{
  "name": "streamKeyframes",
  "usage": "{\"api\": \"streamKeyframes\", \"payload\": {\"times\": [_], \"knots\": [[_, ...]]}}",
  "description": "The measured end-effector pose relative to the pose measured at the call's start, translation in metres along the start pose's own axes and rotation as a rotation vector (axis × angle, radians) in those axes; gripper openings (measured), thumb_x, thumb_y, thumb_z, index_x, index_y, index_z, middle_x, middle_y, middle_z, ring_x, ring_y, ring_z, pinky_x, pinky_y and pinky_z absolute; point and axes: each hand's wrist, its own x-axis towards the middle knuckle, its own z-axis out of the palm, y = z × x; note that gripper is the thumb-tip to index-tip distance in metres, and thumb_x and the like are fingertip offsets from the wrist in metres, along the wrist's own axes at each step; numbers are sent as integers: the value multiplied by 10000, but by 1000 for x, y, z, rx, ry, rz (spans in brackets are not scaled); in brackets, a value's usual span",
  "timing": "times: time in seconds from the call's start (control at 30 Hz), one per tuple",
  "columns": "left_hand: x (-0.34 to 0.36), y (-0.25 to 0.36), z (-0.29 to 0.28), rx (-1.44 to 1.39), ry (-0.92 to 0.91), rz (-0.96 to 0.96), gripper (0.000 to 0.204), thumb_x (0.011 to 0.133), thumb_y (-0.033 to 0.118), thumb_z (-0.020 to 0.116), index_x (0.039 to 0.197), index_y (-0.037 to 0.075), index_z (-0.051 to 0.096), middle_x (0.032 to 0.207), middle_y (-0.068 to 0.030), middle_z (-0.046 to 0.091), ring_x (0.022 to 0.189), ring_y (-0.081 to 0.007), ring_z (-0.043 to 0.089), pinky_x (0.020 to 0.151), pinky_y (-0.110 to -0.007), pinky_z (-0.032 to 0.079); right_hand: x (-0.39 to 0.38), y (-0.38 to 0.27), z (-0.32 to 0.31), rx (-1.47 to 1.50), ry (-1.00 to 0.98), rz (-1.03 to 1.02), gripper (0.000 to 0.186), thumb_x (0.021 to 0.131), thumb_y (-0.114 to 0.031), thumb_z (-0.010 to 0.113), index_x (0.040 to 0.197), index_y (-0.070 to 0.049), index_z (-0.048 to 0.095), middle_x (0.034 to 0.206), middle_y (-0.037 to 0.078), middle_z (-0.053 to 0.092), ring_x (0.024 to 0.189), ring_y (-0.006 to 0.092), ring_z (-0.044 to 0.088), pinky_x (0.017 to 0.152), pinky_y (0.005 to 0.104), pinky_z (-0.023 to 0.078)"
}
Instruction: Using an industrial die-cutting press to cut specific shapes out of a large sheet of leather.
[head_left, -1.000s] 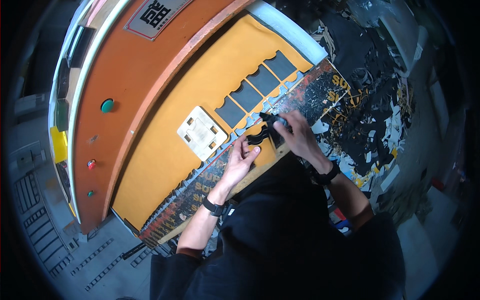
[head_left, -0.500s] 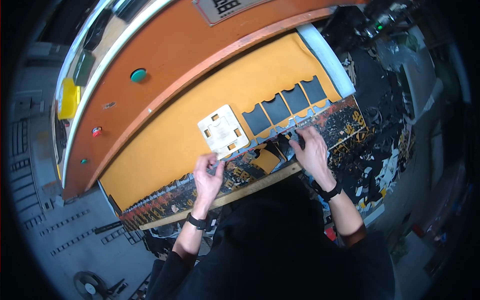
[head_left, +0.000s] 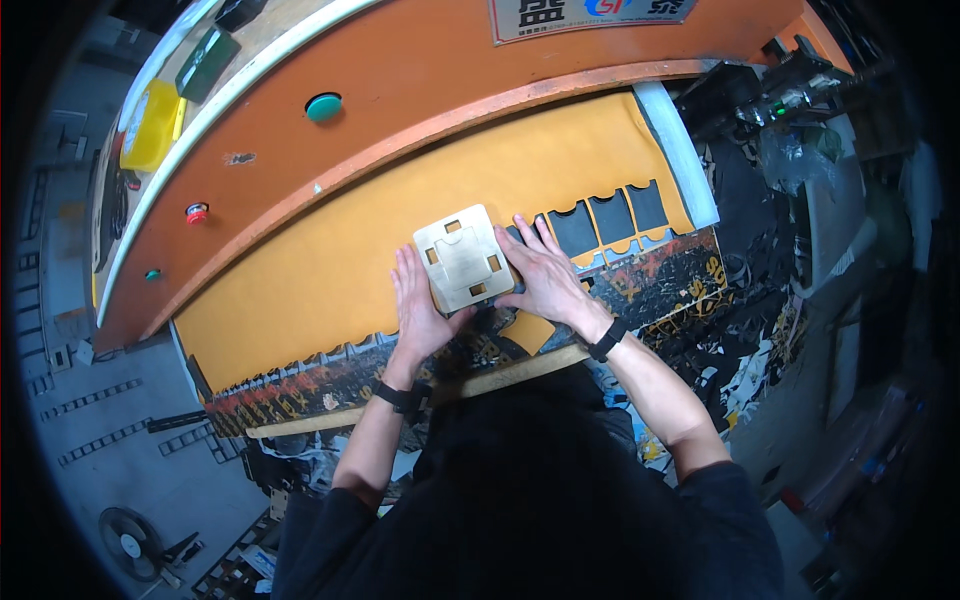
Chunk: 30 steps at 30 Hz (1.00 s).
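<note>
A pale, rounded-square cutting die (head_left: 460,262) with several small rectangular openings lies on the yellow-orange sheet (head_left: 300,300). My left hand (head_left: 422,305) presses along its left side, fingers pointing away from me. On the right, my right hand (head_left: 548,275) holds the opposite edge, thumb near the die's lower corner and some fingers stretched over the sheet. Beyond that hand, a row of dark cut-out openings (head_left: 573,232) runs along the sheet's near edge. A loose yellow-orange piece (head_left: 528,331) rests close below my right hand.
The orange machine beam (head_left: 420,95) spans the far side, carrying a green button (head_left: 323,107) and a red button (head_left: 197,213). The scuffed dark board (head_left: 655,275) borders the sheet nearest me. Scraps (head_left: 745,350) pile up at right. A yellow container (head_left: 150,125) stands far left.
Both hands have moved from the sheet's near edge onto the die's sides; the right hand came leftward. The die sits straighter than before. The whole view has shifted slightly.
</note>
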Motion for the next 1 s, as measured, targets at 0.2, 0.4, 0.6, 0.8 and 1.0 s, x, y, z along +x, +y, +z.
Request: {"api": "streamKeyframes", "payload": {"times": [0.2,0.4,0.6,0.8,1.0], "knots": [[7,13,1,-115,40,37,1388,742,371,1003,1712,-133,148,1789,-380,187,1699,-514,102,1380,-598,102,-7,4,-7,108,43,73,1144,700,-301,1013,1646,45,471,1646,209,570,1660,386,343,1392,588,135],[17,22,12,-129,-21,87,1404,760,502,976,1719,-114,157,1782,-385,201,1697,-518,111,1377,-605,118,-20,17,-18,86,66,92,1179,675,-285,1025,1670,-1,460,1651,203,567,1647,405,364,1386,590,164],[11,21,22,-85,7,104,1396,752,535,971,1727,-86,188,1780,-362,243,1695,-503,151,1373,-611,138,-26,25,-15,146,78,74,1182,671,-275,1027,1676,-20,460,1681,162,547,1647,385,372,1385,582,182],[9,19,24,-90,100,132,1349,713,457,1008,1709,-81,274,1772,-337,294,1691,-475,204,1380,-595,155,-25,26,-13,123,67,60,1177,668,-300,1032,1671,-35,477,1671,130,568,1646,350,386,1378,569,209],[9,24,22,-63,117,131,1364,691,431,1026,1711,-77,277,1769,-331,311,1692,-467,210,1380,-593,161,-26,29,-14,124,121,27,1144,669,-311,1039,1645,-29,512,1599,140,636,1599,339,466,1374,556,239]]}}
